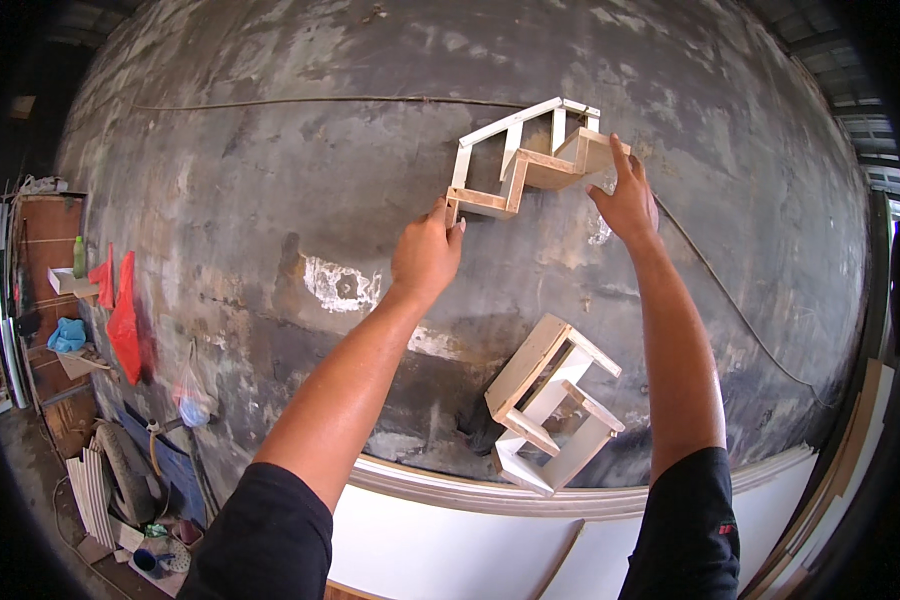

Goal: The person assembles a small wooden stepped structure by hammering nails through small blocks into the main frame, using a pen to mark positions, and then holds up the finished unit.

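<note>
Against the wall, both my hands hold up a small step-shaped wooden shelf (542, 172) with a white slatted railing along its upper side. Its raw edges are pale brown. My left hand (428, 252) pinches the lower left end, thumb and fingers closed round the corner. At the higher right end, my right hand (628, 200) has its fingers along the side, with the thumb spread lower down. Below, a second white wooden shelf (568, 452) with square, angled compartments leans against the wall, standing on the top edge of stacked white boards (450, 535).
The stained grey wall (300, 180) has a cable (735, 290) hanging at the right. To the left hang a red plastic bag (123, 320) and a clear bag (194, 395). A tyre (128, 470) and clutter lie at lower left. Long boards (850, 455) lean at right.
</note>
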Tool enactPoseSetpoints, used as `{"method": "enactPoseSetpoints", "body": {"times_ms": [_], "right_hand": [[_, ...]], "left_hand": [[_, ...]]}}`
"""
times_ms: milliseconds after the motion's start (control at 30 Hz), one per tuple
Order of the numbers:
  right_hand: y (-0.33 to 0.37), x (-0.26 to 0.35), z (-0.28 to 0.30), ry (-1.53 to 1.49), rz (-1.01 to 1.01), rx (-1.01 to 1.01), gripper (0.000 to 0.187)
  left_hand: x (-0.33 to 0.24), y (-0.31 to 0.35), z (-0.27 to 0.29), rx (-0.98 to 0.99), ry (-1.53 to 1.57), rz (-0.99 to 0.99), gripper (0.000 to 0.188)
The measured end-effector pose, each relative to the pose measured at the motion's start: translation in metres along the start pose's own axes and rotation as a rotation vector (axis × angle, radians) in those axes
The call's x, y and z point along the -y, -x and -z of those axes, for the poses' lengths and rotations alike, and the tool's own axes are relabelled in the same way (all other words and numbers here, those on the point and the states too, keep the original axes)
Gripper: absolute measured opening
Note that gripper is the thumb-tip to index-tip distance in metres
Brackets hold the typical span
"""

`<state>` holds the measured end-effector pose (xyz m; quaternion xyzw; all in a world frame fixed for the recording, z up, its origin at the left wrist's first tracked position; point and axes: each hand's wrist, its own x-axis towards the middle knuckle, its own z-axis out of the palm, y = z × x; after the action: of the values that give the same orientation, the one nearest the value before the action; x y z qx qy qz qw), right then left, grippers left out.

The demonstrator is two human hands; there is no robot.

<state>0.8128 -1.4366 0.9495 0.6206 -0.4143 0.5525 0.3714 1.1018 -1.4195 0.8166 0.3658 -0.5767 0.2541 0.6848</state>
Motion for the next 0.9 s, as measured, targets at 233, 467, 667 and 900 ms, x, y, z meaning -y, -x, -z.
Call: {"method": "enactPoseSetpoints", "body": {"times_ms": [233, 467, 667, 900], "right_hand": [[0.018, 0.011, 0.011, -0.025, -0.044, -0.005, 0.099], [0.058, 0.032, 0.035, -0.093, -0.037, -0.033, 0.093], [0.12, 0.076, 0.083, -0.158, -0.058, -0.026, 0.084], [0.22, 0.138, 0.159, -0.258, -0.029, -0.04, 0.076]], "left_hand": [[-0.005, 0.006, 0.014, 0.07, -0.007, 0.137, 0.053], [-0.011, 0.025, 0.039, -0.183, -0.15, -0.114, 0.059], [-0.062, 0.051, 0.08, -0.024, 0.271, -0.103, 0.046], [-0.147, 0.119, 0.129, 0.079, 0.496, -0.131, 0.037]]}}
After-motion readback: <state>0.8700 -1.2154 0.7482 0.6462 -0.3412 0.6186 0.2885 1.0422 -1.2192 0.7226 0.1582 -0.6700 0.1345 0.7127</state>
